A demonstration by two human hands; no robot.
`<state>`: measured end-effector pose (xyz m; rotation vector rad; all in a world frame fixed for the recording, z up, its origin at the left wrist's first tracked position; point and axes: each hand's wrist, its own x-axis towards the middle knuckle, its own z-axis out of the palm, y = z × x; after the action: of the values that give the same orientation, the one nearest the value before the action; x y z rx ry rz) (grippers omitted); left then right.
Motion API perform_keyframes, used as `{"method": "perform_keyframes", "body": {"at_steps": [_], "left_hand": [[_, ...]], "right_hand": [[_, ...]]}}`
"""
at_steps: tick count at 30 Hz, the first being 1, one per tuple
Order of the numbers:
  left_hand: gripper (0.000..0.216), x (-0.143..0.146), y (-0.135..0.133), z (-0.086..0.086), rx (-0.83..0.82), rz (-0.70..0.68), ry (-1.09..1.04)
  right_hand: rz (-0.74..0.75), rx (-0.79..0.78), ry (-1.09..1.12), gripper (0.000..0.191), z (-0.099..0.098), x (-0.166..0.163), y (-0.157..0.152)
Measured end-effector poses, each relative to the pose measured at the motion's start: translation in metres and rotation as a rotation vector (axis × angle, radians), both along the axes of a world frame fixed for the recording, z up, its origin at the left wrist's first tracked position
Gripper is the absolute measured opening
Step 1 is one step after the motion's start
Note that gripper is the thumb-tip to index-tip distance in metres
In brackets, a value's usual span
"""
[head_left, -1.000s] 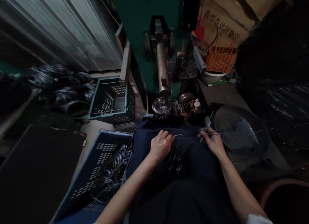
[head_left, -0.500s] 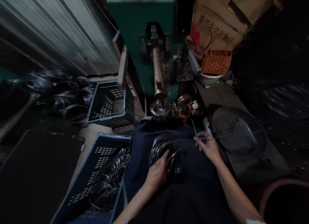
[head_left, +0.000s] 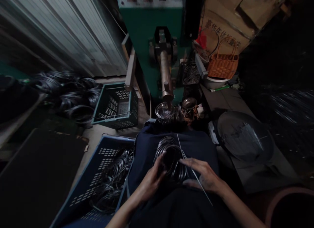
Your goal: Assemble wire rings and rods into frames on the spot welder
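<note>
A bundle of shiny wire rings [head_left: 165,143] lies on the dark blue cloth over my lap. At the bundle's lower left is my left hand [head_left: 150,180], thumb and fingers curled round the rings' near edge; its fingertips are partly in shadow. Close by on the right, my right hand [head_left: 207,177] has its fingers stretched toward the rings. Thin straight metal rods [head_left: 197,179] run slantwise between its fingers and thumb, one tip pointing up beside the rings.
A blue crate [head_left: 98,162] of wire rings stands left, with a green crate [head_left: 137,106] behind it. Ahead is a green machine [head_left: 144,21] with a metal arm [head_left: 165,67] above more rings. On the right, a round dark pan [head_left: 230,129] holds thin rods.
My right hand has moved left from beside the pan to the ring bundle, bringing the thin rods. My left hand has shifted slightly at the rings. The view has turned a little.
</note>
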<state>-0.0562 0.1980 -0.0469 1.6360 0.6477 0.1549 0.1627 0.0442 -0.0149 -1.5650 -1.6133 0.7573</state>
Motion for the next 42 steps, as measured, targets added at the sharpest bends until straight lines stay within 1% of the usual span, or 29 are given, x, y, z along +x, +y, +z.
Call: {"method": "perform_keyframes", "body": {"at_steps": [2, 3, 5, 7, 9, 12, 14, 15, 18, 20, 21, 23, 25, 27, 30, 32, 34, 36, 42], "left_hand": [[0.063, -0.015, -0.006, 0.002, 0.005, -0.011, 0.018], [0.062, -0.022, -0.005, 0.005, 0.003, 0.006, 0.031], [0.06, -0.034, 0.004, 0.015, 0.002, 0.092, 0.063], [0.061, -0.041, 0.018, 0.029, -0.011, 0.2, 0.099], [0.063, -0.045, 0.031, 0.044, -0.057, 0.276, 0.149], [0.065, -0.052, 0.041, 0.059, -0.179, 0.273, 0.226], [0.067, -0.06, 0.044, 0.065, -0.236, 0.272, 0.246], [0.069, -0.065, 0.046, 0.069, -0.248, 0.298, 0.241], [0.072, -0.075, 0.054, 0.088, -0.251, 0.494, 0.159], [0.074, -0.07, 0.058, 0.104, -0.265, 0.611, 0.084], [0.074, -0.062, 0.058, 0.11, -0.28, 0.643, 0.051], [0.075, -0.039, 0.054, 0.115, -0.332, 0.647, -0.004], [0.075, -0.01, 0.048, 0.106, -0.402, 0.596, -0.07], [0.076, 0.017, 0.041, 0.087, -0.466, 0.534, -0.134], [0.074, 0.048, 0.035, 0.057, -0.594, 0.445, -0.206], [0.074, 0.06, 0.033, 0.044, -0.668, 0.398, -0.252], [0.075, 0.067, 0.031, 0.037, -0.72, 0.361, -0.292], [0.074, 0.07, 0.03, 0.033, -0.75, 0.334, -0.322], [0.068, 0.074, 0.032, 0.026, -0.757, 0.318, -0.356]], "right_hand": [[0.007, 0.015, 0.001, 0.069, -0.005, -0.005, 0.001], [0.003, 0.024, 0.001, 0.067, -0.004, -0.007, 0.002], [0.011, 0.042, -0.001, 0.064, 0.001, -0.008, 0.006], [0.031, 0.076, 0.001, 0.063, 0.01, -0.007, 0.009], [0.025, 0.107, -0.004, 0.061, 0.018, -0.005, 0.013], [-0.042, 0.118, -0.044, 0.055, 0.023, -0.002, 0.013], [-0.068, 0.113, -0.074, 0.054, 0.021, -0.001, 0.01], [-0.072, 0.11, -0.086, 0.054, 0.02, 0.0, 0.008], [-0.073, 0.095, -0.113, 0.057, 0.018, -0.001, 0.004], [-0.068, 0.088, -0.117, 0.059, 0.02, -0.002, 0.004], [-0.055, 0.092, -0.114, 0.06, 0.022, -0.004, 0.006], [-0.002, 0.118, -0.119, 0.063, 0.026, -0.009, 0.013], [0.058, 0.164, -0.156, 0.064, 0.028, -0.014, 0.023], [0.096, 0.186, -0.214, 0.065, 0.028, -0.018, 0.034], [0.113, 0.133, -0.257, 0.067, 0.021, -0.019, 0.046], [0.108, 0.079, -0.272, 0.067, 0.015, -0.016, 0.05], [0.091, 0.042, -0.305, 0.066, 0.012, -0.013, 0.05], [0.072, 0.024, -0.339, 0.064, 0.012, -0.01, 0.05], [0.03, 0.031, -0.379, 0.065, 0.012, -0.008, 0.054]]}}
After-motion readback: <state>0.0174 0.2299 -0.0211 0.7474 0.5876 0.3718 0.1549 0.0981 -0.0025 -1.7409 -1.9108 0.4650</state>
